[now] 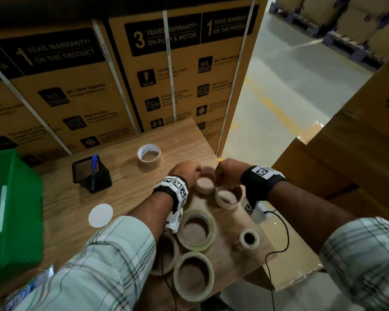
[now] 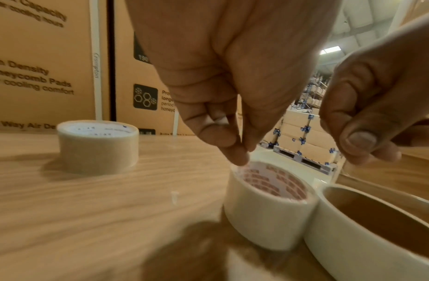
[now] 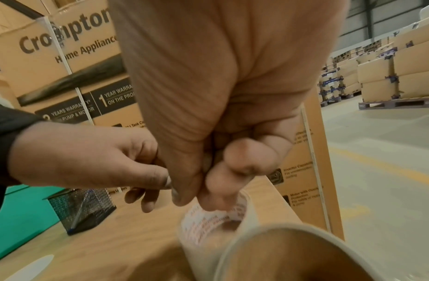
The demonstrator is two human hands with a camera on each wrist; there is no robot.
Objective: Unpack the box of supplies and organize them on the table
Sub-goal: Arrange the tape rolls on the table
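both hands are setting out tape: the left hand (image 1: 185, 170) pinches the rim of the white roll (image 1: 204, 184) right of the pen holder (image 1: 91, 175), the right hand (image 1: 228, 170) curls onto it too; next it probably needs nudging into line.

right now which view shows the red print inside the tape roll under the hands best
The left wrist view: the white tape roll sits unobstructed, red print sharp inside its core. The right wrist view shows it blurred, partly behind fingers. The head view shows it small between both hands, print unreadable.
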